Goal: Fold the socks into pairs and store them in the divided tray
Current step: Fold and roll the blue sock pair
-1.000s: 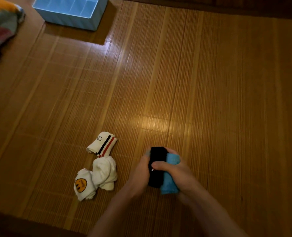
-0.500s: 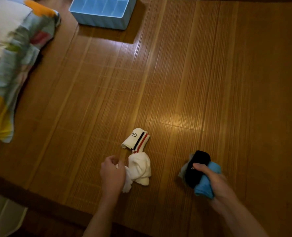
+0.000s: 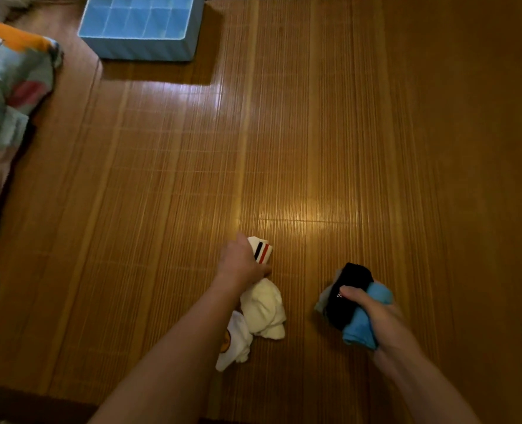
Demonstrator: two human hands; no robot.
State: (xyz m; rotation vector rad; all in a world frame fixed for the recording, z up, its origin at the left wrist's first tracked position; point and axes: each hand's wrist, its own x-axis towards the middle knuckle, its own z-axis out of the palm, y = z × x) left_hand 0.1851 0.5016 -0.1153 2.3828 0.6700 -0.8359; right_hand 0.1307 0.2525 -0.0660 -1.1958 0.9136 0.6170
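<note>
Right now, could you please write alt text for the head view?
The right hand grips a black-and-blue sock bundle while the left hand grips white socks on a bamboo mat; a blue divided tray sits at the far edge.

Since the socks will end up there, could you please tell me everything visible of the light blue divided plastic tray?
The light blue divided plastic tray is a rectangular, straight-walled box whose thin partitions form a grid of cells; those in view look empty. It sits flat at the far left of the brown bamboo mat, its far edge cut off by the frame, casting a shadow to its right. Only the mat touches it.
</note>
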